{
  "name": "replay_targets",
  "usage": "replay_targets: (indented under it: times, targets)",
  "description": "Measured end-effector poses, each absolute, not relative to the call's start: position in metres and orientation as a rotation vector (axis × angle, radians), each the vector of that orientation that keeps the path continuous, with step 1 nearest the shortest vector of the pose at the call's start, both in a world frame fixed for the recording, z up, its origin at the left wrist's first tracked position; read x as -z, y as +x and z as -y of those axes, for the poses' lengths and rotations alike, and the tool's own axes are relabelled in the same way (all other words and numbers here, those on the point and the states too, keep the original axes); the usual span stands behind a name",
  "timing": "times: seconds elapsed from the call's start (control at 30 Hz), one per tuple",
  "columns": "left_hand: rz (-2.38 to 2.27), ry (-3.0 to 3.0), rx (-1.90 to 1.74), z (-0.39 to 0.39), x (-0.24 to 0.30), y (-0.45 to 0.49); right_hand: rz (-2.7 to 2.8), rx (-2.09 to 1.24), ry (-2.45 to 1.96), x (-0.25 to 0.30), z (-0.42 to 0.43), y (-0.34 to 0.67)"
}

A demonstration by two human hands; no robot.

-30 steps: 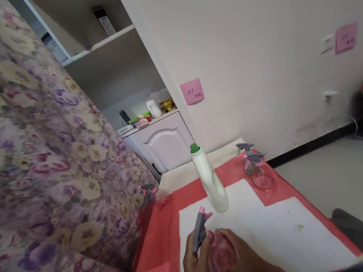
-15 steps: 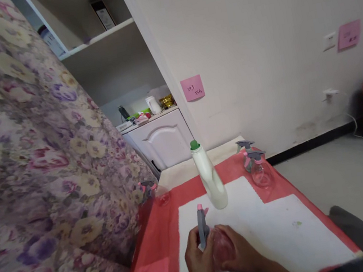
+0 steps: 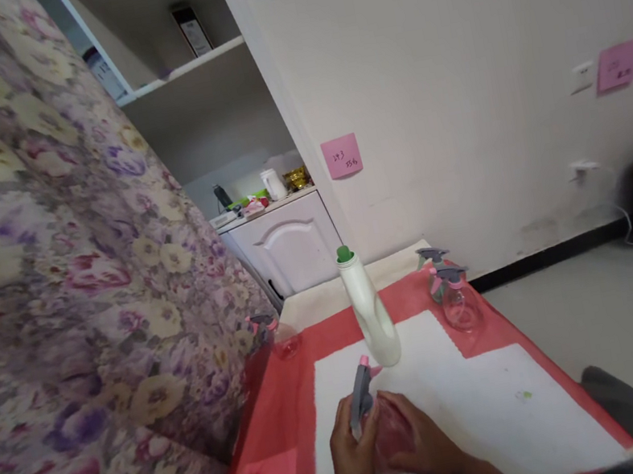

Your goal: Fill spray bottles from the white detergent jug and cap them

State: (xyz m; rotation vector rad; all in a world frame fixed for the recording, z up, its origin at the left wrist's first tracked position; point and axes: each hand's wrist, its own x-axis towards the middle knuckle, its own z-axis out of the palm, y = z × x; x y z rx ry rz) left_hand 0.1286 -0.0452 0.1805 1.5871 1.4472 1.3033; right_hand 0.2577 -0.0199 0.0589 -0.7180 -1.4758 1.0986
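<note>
The left hand (image 3: 348, 445) pinches the grey spray head (image 3: 361, 394) near the neck of a pinkish spray bottle (image 3: 394, 434), and the right hand's grip (image 3: 423, 440) wraps its body. Both hold it above the white sheet (image 3: 478, 388) on the desk (image 3: 274, 432), near the tall pale bottle (image 3: 376, 324).

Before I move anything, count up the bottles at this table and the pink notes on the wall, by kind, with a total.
Spray bottles: 4 (the held one, the left one, the front right one, the rear right one)
Handled bottle with green top: 1
Pink notes: 2
Total: 7
</note>
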Motion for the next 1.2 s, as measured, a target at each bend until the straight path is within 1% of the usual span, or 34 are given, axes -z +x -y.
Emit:
replay_targets:
  times: [0.1,0.23,0.33,0.43,0.57,0.77,0.97,1.2]
  targets:
    - [-1.43,1.544,-1.316,0.047,-0.181,0.131,1.459,-1.038,-0.74,-0.077,0.022,0.266]
    - [-1.424,1.554,-1.344,0.047,-0.181,0.13,1.476,-0.913,-0.744,-0.118,0.026,0.271]
    - [-1.417,1.551,-1.367,0.045,-0.177,0.128,1.486,-0.88,-0.71,-0.142,0.027,0.262]
    - [-1.466,1.498,-1.386,0.046,-0.173,0.13,1.43,-0.85,-0.849,-0.152,0.028,0.25]
    - [-1.553,1.454,-1.448,0.05,-0.172,0.138,1.373,-0.831,-1.033,-0.157,0.025,0.243]
    - [-1.606,1.474,-1.466,0.05,-0.171,0.142,1.459,-0.877,-0.977,-0.162,0.018,0.25]
    - [-1.439,1.517,-1.375,0.056,-0.176,0.13,1.548,-0.846,-0.873,-0.153,0.02,0.253]
    - [-1.26,1.446,-1.361,0.063,-0.192,0.124,1.469,-0.772,-0.849,-0.136,0.023,0.241]
